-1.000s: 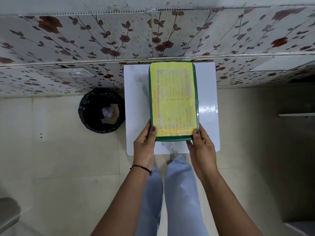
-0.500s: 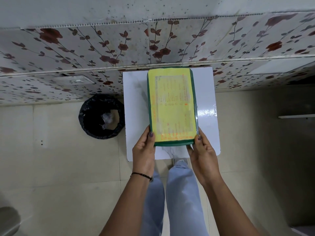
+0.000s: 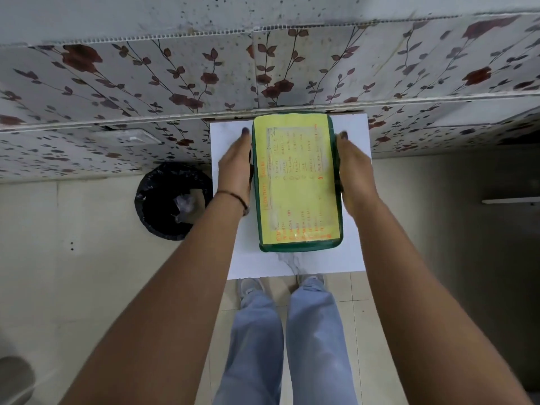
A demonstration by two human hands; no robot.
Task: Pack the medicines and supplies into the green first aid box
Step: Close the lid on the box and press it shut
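The green first aid box (image 3: 296,182) lies closed on a small white table (image 3: 295,263), its lid covered by a yellow sheet with orange writing. My left hand (image 3: 235,165) grips the box's left long side, and my right hand (image 3: 352,168) grips its right long side. Both hands press against the box walls around its far half. No medicines or supplies show outside the box; its inside is hidden.
A black bin (image 3: 172,200) lined with a bag stands on the floor left of the table. A floral-patterned wall (image 3: 175,83) rises right behind the table. My legs and shoes (image 3: 283,331) are at the table's near edge, on beige floor tiles.
My hands slid from the box's near corners up along its two long sides. The box sits slightly nearer to me in view.
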